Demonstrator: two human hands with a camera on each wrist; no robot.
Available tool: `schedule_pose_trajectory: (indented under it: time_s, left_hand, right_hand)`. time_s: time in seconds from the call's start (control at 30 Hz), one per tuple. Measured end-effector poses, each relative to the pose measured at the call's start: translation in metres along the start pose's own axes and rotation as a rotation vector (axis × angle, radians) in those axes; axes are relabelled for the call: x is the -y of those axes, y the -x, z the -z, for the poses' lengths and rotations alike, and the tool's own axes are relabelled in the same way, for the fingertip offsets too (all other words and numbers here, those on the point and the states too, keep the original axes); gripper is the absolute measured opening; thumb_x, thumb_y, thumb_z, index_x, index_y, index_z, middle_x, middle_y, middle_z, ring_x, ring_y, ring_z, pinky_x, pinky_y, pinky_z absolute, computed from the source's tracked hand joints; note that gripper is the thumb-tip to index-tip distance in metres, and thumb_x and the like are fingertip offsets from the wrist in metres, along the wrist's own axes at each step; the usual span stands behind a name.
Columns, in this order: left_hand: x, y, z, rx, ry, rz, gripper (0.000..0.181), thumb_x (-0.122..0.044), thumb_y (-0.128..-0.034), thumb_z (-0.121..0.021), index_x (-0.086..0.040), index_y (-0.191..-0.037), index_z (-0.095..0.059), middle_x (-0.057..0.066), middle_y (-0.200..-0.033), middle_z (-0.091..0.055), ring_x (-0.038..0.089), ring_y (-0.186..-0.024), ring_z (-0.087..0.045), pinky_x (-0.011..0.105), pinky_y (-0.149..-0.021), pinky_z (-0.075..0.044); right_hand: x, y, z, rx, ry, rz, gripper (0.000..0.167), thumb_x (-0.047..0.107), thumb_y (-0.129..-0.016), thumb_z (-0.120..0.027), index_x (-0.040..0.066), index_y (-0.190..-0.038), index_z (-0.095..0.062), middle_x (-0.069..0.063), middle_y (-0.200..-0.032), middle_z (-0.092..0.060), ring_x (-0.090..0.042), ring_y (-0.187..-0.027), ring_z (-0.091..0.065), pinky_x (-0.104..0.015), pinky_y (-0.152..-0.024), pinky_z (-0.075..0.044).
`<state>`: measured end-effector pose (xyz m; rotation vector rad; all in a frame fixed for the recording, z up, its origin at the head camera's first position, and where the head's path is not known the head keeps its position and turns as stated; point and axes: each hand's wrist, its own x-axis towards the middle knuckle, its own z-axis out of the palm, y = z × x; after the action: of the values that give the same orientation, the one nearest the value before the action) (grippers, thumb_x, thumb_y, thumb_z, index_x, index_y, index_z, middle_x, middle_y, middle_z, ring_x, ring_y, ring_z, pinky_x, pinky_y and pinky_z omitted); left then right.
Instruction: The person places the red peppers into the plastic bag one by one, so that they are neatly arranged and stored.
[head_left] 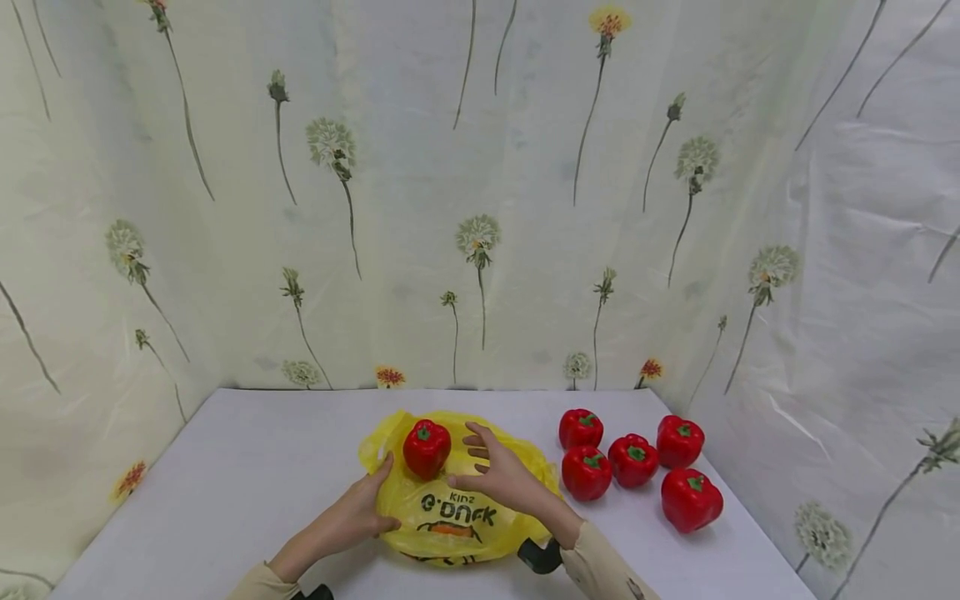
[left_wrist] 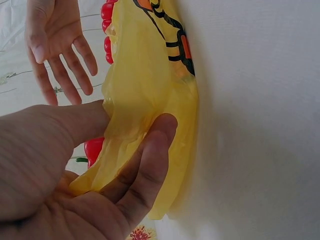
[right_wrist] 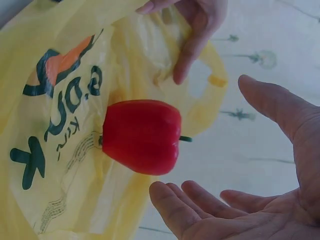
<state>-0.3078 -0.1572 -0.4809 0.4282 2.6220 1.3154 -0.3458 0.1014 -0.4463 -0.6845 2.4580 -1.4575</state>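
Note:
A yellow plastic bag point(head_left: 510, 521) with dark lettering lies on the white table. One red pepper point(head_left: 427, 449) with a green stem sits at the bag's upper left part; the right wrist view shows this pepper point(right_wrist: 142, 137) against the yellow film. My left hand point(head_left: 348, 518) pinches the bag's left edge; in the left wrist view the thumb and fingers of this hand point(left_wrist: 80, 170) hold the film between them. My right hand point(head_left: 510, 482) hovers over the bag, right of the pepper, fingers spread and holding nothing; the right wrist view shows a gap between hand point(right_wrist: 250, 185) and pepper.
Several red peppers stand on the table point(head_left: 247, 467) to the right of the bag, the nearest pepper point(head_left: 587, 473) close to its edge and another pepper point(head_left: 692, 500) near the table's right side. A curtain point(head_left: 405, 208) printed with dandelions hangs behind and at both sides.

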Motion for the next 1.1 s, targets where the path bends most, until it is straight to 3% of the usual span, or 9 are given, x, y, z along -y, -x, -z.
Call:
schedule_pose_trajectory:
  time_s: [0.27,0.57,0.73,1.1]
  left_hand:
    - [-0.001,0.001,-0.001,0.009,0.002,0.003,0.104,-0.006,-0.0738,-0.08,0.009,-0.15,-0.011,0.033,-0.138,-0.045,0.013,-0.054,-0.056,0.028,-0.05,-0.049]
    - [0.0,0.001,-0.002,-0.001,-0.027,-0.019,0.104,-0.008,-0.0746,-0.08,0.01,-0.15,-0.011,0.037,-0.149,-0.027,0.012,-0.059,-0.058,0.026,-0.053,-0.05]
    - [0.003,0.001,-0.002,-0.004,-0.045,-0.042,0.104,-0.009,-0.0752,-0.08,0.011,-0.15,-0.011,0.039,-0.149,-0.024,0.012,-0.061,-0.059,0.025,-0.054,-0.05]
    - [0.003,0.001,-0.003,-0.009,-0.058,-0.045,0.103,-0.009,-0.0746,-0.08,0.013,-0.148,-0.012,0.039,-0.148,-0.025,0.012,-0.06,-0.058,0.025,-0.052,-0.05]
  right_hand:
    - [0.01,0.017,0.004,0.002,-0.003,0.015,0.094,0.045,-0.078,-0.077,0.02,-0.152,-0.024,-0.011,-0.147,-0.043,-0.035,-0.136,-0.041,-0.051,-0.106,-0.042]
    - [0.011,0.033,0.013,-0.019,0.019,0.009,0.094,0.046,-0.078,-0.076,0.023,-0.152,-0.023,-0.009,-0.148,-0.042,-0.033,-0.137,-0.041,-0.049,-0.104,-0.044]
    - [0.012,0.039,0.018,-0.051,0.057,-0.002,0.093,0.046,-0.077,-0.077,0.026,-0.151,-0.024,-0.008,-0.147,-0.044,-0.033,-0.136,-0.042,-0.049,-0.104,-0.045]
    - [0.002,0.056,0.04,-0.124,0.055,-0.023,0.093,0.044,-0.075,-0.08,0.022,-0.149,-0.028,-0.009,-0.146,-0.045,-0.032,-0.135,-0.044,-0.048,-0.105,-0.043]
